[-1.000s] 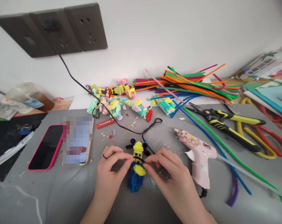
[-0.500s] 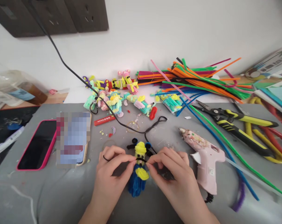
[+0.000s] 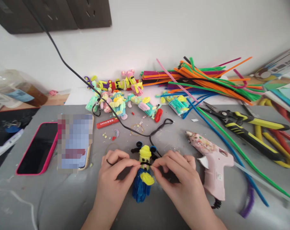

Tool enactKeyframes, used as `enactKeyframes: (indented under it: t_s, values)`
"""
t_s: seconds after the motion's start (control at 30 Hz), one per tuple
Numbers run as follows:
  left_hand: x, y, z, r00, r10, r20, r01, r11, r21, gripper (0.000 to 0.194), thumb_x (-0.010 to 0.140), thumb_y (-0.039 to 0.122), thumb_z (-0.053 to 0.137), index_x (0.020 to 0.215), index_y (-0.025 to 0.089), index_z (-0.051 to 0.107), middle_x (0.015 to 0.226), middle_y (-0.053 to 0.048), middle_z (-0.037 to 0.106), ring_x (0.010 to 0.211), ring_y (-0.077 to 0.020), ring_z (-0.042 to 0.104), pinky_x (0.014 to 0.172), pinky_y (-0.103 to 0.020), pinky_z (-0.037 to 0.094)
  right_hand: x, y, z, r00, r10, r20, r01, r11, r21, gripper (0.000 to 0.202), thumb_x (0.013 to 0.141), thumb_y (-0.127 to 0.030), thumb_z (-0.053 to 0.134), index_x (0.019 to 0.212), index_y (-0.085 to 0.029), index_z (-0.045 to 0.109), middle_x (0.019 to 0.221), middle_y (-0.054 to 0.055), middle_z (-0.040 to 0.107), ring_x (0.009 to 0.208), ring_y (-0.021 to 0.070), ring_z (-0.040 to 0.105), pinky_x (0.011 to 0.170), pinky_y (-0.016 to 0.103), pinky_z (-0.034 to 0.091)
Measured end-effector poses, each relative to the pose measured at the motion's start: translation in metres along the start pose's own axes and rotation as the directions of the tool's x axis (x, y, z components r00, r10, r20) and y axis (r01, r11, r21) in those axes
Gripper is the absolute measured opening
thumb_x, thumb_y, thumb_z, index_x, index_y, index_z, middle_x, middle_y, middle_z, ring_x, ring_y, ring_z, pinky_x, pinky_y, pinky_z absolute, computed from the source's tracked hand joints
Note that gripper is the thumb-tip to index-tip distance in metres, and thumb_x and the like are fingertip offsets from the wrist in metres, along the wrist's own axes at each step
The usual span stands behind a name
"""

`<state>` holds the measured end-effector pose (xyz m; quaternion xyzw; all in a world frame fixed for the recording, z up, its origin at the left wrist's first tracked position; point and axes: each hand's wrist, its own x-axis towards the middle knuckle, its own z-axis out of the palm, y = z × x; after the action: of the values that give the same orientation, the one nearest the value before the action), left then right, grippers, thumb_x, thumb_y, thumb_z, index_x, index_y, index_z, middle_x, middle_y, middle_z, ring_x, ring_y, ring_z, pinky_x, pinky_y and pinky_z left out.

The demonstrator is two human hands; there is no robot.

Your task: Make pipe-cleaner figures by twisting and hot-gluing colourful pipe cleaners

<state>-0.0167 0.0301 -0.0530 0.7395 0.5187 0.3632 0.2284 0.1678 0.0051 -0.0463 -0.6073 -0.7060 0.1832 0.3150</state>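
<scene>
A small pipe-cleaner doll point(image 3: 141, 188) with a yellow head and a blue body lies on the grey table, between my hands. Across its face runs a short black pipe cleaner point(image 3: 145, 163), bowed slightly upward. My left hand point(image 3: 118, 167), with a dark ring on one finger, pinches the left end of this piece between thumb and forefinger. The right end is pinched the same way by my right hand point(image 3: 177, 169). Black and blue round ears stick out beside the doll's head, and a yellow tuft sits on its body.
A pink glue gun point(image 3: 214, 166) lies to the right, near black-and-yellow pliers point(image 3: 252, 131). Two phones, one in a pink case point(image 3: 36, 148), lie left. Finished dolls point(image 3: 121, 103) and bundled pipe cleaners point(image 3: 202, 78) line the back. A black cord point(image 3: 73, 72) crosses the table.
Both hands keep their pinch on the black pipe cleaner and have barely moved. The view has shifted slightly, so things on the right appear a little farther right.
</scene>
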Motion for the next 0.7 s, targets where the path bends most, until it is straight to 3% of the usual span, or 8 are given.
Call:
enactKeyframes:
  t_s: [0.27,0.7]
  values:
    - [-0.0032,-0.0031,-0.0038,1.0,-0.021,0.003,0.021,0.999,-0.025,0.014,0.086,0.015,0.07,0.09,0.027,0.075,0.083,0.002,0.061,0.075,-0.0138,0.062,0.074,-0.029,0.045,-0.0042,0.0057,-0.0047,1.0,-0.016,0.003,0.016,1.0,0.015,0.006,0.092,-0.019,0.065,0.088,-0.023,0.063,0.067,-0.006,0.05,0.061,0.0144,0.055,0.067,0.034,0.026]
    - [-0.001,-0.0018,-0.0016,1.0,-0.011,0.021,0.011,1.0,0.006,0.012,0.087,0.016,0.067,0.08,0.026,0.07,0.077,0.003,0.061,0.073,-0.0152,0.061,0.072,-0.03,0.042,-0.0007,-0.0005,-0.0025,0.999,-0.033,-0.013,0.033,0.999,0.003,0.019,0.092,-0.012,0.059,0.076,-0.022,0.061,0.066,-0.006,0.048,0.061,0.0134,0.054,0.069,0.035,0.024]
